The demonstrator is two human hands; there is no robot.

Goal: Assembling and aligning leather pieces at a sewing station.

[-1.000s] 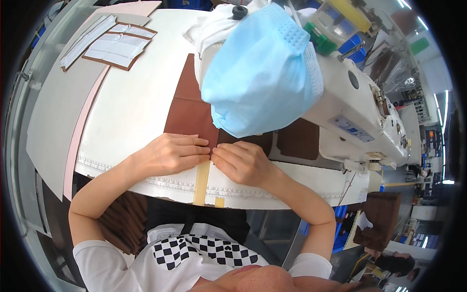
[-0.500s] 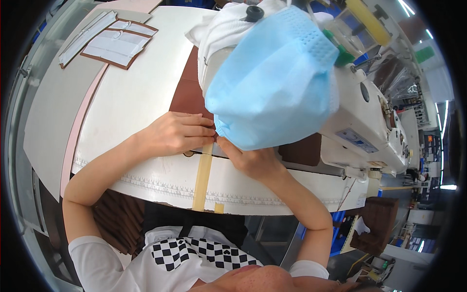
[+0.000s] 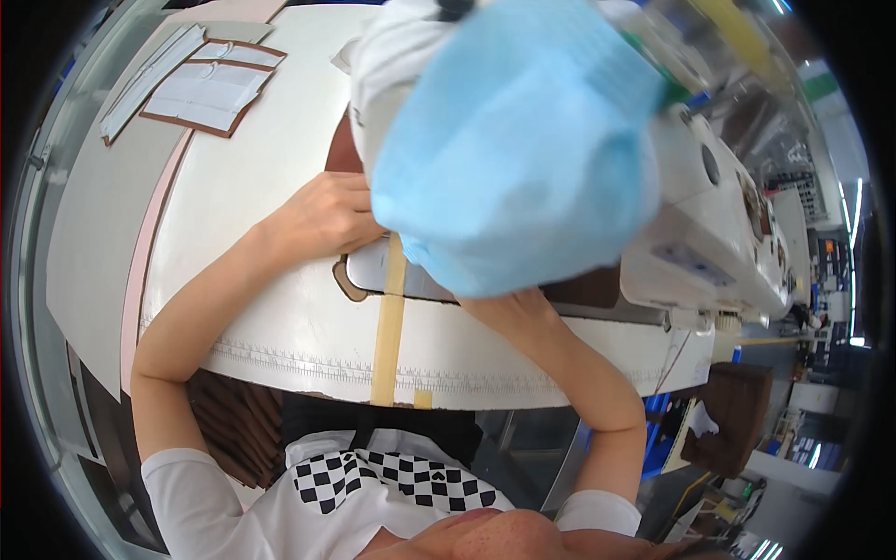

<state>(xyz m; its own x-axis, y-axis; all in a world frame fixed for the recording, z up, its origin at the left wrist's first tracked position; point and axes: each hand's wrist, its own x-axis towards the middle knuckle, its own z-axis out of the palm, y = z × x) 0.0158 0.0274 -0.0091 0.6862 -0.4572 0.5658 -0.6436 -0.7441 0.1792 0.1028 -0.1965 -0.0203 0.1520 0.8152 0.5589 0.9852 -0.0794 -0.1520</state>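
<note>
Brown piece point(image 3: 344, 149): flat on the tabletop point(image 3: 252, 187), partly hidden by the blue mask point(image 3: 513, 159)
Left hand point(image 3: 334, 215): at its near end, fingers bent, tips hidden, so can't tell if it's gripping
Right hand point(image 3: 513, 308): fingers behind the mask, can't tell either
Blue bin point(image 3: 658, 406): off right, can't really make out what's inside
</note>
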